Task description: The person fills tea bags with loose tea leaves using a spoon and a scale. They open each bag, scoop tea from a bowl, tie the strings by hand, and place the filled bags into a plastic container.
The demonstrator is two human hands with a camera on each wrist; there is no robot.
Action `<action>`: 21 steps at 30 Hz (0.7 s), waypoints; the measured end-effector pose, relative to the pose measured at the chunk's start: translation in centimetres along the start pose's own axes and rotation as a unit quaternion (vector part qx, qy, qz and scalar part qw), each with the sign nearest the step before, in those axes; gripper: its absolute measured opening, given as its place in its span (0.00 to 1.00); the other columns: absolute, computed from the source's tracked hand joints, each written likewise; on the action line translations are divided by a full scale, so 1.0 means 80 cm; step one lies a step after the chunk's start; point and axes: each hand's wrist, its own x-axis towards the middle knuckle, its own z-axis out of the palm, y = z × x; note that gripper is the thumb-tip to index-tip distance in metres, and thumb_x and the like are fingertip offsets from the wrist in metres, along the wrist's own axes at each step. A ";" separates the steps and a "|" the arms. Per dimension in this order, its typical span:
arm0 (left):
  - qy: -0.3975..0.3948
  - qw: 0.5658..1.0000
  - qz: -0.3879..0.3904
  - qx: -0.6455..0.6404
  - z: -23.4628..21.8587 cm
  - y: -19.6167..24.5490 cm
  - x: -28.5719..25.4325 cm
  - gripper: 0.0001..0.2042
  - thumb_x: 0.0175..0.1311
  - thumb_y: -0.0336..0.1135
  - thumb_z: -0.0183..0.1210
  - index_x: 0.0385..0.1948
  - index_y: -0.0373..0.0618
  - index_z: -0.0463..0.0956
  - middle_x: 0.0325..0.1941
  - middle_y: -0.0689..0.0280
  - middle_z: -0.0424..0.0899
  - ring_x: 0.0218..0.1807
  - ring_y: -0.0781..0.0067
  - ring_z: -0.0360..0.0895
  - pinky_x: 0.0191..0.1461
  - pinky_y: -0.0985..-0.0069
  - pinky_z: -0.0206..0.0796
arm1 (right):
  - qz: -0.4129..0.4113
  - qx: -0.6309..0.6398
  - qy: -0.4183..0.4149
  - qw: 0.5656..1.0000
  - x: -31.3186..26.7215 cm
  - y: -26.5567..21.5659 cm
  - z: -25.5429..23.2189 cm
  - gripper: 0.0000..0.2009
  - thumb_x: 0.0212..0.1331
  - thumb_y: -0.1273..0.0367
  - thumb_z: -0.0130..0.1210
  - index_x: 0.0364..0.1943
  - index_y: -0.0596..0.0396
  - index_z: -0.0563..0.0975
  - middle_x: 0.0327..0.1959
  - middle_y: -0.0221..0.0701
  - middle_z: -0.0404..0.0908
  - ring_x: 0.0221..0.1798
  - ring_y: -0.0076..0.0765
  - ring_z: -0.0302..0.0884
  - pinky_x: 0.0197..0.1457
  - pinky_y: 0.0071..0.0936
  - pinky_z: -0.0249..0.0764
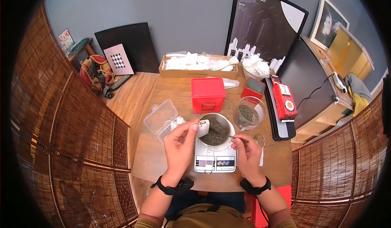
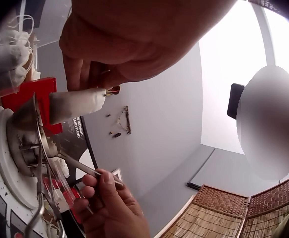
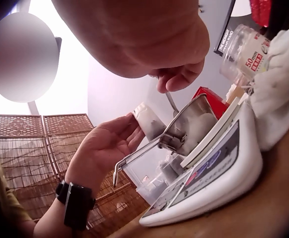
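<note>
In the head view, my left hand (image 1: 178, 146) pinches a small white pouch (image 1: 203, 128) over the near-left rim of a metal pan (image 1: 213, 145). The left wrist view shows the pouch (image 2: 80, 105) tilted, darker toward its lower end. My right hand (image 1: 249, 157) grips the thin handle of a metal spoon (image 2: 80, 165) between thumb and fingers, its bowl end inside the pan. Dried green leaves (image 1: 216, 137) cover the pan's bottom. Under the pan lies a white kitchen scale (image 1: 220, 170), with the pan's wire handle pointing toward me.
Behind the pan stands a red tin (image 1: 208, 94). To its right are a clear tub of leaves (image 1: 248, 113), an open red tin (image 1: 253, 88) and a red packet (image 1: 284, 101). An open clear box (image 1: 161, 116) sits left, a cardboard box of white pouches (image 1: 198, 74) at the back.
</note>
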 end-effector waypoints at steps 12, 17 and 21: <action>-0.001 1.000 -0.010 -0.002 -0.001 -0.008 -0.001 0.10 0.79 0.26 0.66 0.54 0.30 0.88 0.54 0.57 0.93 0.54 0.75 0.88 0.61 0.75 0.79 | -0.030 -0.076 -0.033 0.996 0.005 -0.015 -0.017 0.06 0.78 0.76 0.60 0.52 0.64 0.83 0.42 0.40 0.89 0.40 0.32 0.90 0.47 0.29 0.84; 0.003 1.000 -0.006 0.011 -0.001 -0.005 -0.005 0.11 0.80 0.28 0.66 0.54 0.31 0.89 0.52 0.59 0.94 0.52 0.77 0.87 0.59 0.76 0.78 | -0.061 -0.056 -0.021 0.996 -0.008 -0.019 -0.020 0.08 0.75 0.78 0.62 0.53 0.62 0.85 0.43 0.40 0.90 0.41 0.35 0.90 0.48 0.31 0.84; 0.015 0.999 0.025 0.020 -0.005 0.000 -0.005 0.11 0.81 0.29 0.65 0.55 0.32 0.89 0.53 0.58 0.93 0.53 0.75 0.87 0.60 0.74 0.78 | -0.113 -0.063 -0.114 0.985 -0.033 -0.022 -0.020 0.15 0.70 0.81 0.64 0.59 0.60 0.86 0.52 0.43 0.92 0.46 0.44 0.92 0.50 0.33 0.86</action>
